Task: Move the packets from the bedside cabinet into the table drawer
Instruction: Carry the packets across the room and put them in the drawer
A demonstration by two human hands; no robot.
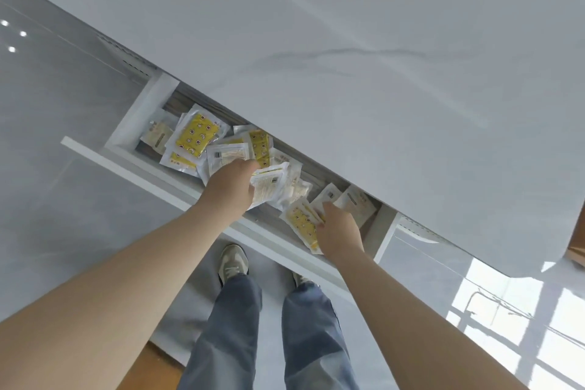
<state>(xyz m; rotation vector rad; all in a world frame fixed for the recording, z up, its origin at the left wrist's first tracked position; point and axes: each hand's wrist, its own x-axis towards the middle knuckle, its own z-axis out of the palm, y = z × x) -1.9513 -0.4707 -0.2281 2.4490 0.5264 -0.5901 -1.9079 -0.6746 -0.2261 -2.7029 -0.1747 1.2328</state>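
Head view, looking down. The left hand [231, 184] is gripping a white printed plastic packet [269, 188], fingers curled round it, over the open white table drawer [142, 108]. The right hand [340, 228] is pinching a yellow patterned clear packet [300, 222] at the drawer's right end. More yellow and white packets [196, 136] are lying heaped inside, under the white marble-look tabletop [348, 41]. Their print is too small to read.

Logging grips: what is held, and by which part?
Left hand grips a white packet by its left edge. Right hand lies on a yellow packet; a hold cannot be told.
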